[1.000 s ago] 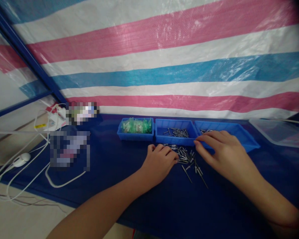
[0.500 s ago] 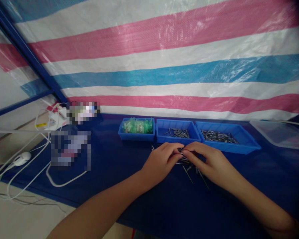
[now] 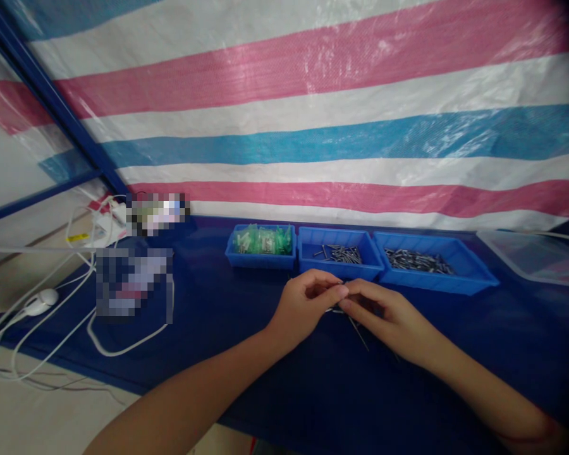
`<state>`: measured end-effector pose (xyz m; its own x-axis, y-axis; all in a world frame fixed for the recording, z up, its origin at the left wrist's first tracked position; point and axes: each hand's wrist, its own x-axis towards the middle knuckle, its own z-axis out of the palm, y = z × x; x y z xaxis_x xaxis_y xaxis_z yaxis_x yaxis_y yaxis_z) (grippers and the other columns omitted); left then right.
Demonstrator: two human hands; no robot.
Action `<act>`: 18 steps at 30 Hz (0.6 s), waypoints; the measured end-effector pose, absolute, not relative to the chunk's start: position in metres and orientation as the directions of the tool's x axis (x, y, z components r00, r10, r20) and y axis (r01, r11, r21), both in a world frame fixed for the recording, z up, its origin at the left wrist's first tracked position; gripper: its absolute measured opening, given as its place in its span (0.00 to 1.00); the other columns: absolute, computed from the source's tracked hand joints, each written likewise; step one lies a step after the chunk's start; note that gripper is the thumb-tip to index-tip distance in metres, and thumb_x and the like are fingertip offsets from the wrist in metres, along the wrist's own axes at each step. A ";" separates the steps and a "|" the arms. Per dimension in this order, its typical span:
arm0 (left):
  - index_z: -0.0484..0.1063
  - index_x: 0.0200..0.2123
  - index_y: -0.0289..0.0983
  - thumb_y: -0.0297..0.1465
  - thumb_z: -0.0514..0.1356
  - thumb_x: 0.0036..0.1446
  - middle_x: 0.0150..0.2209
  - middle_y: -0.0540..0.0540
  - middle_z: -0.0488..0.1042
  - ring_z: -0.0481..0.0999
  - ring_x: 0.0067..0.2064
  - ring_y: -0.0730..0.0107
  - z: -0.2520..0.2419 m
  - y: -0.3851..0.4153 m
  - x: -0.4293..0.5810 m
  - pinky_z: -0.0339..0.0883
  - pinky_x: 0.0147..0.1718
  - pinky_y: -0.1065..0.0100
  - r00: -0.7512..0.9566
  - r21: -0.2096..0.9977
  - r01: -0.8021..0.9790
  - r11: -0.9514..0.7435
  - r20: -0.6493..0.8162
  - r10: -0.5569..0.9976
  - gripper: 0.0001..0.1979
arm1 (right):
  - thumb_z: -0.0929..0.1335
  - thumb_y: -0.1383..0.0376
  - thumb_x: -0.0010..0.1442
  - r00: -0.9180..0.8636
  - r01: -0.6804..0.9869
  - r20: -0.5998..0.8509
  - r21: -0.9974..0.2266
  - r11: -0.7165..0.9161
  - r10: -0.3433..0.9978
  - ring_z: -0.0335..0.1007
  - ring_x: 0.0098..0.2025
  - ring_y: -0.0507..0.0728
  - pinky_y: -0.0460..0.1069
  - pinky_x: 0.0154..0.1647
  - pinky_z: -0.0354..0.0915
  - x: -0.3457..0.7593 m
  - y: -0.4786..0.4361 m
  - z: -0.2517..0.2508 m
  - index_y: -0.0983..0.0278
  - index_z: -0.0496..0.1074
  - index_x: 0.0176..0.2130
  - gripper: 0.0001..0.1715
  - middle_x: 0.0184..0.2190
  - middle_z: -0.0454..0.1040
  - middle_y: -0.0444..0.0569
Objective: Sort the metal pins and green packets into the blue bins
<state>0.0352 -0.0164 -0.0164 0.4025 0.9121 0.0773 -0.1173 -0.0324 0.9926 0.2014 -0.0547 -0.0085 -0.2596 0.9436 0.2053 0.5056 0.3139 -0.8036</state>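
Note:
My left hand [image 3: 308,306] and my right hand [image 3: 391,319] meet fingertip to fingertip over the dark blue table, thumbs and index fingers pinched together. Whatever lies between the fingertips is small and mostly covered by them. Beneath the hands are several loose thin metal screws or nails [image 3: 359,333], partly hidden by the fingers. Just behind stands a blue bin [image 3: 308,260] with long metal screws or nails [image 3: 344,254] in it. To its right, another blue bin [image 3: 474,282] holds a heap of metal fasteners [image 3: 420,261]. The left bin [image 3: 260,260] contains green plastic packets [image 3: 268,240].
A clear plastic lid or tray [image 3: 531,259] lies at the right of the table [image 3: 208,309]. White cables [image 3: 107,351] and a white plug-like piece [image 3: 42,302] are at the left, near blurred-out items. A striped plastic sheet [image 3: 313,148] hangs behind.
The fingers of both hands have shifted slightly and closed more over the small dark piece between them. My right hand has moved a little left, covering more of the loose fasteners.

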 end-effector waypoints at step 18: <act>0.72 0.37 0.34 0.34 0.61 0.55 0.30 0.50 0.71 0.65 0.27 0.78 -0.011 -0.014 0.031 0.59 0.26 0.74 0.401 0.976 0.086 -0.202 0.152 0.903 0.09 | 0.67 0.59 0.60 -0.052 0.545 0.430 -0.744 0.387 0.901 0.70 0.33 0.54 0.50 0.33 0.66 0.218 -0.053 -0.006 0.60 0.72 0.38 0.08 0.33 0.73 0.47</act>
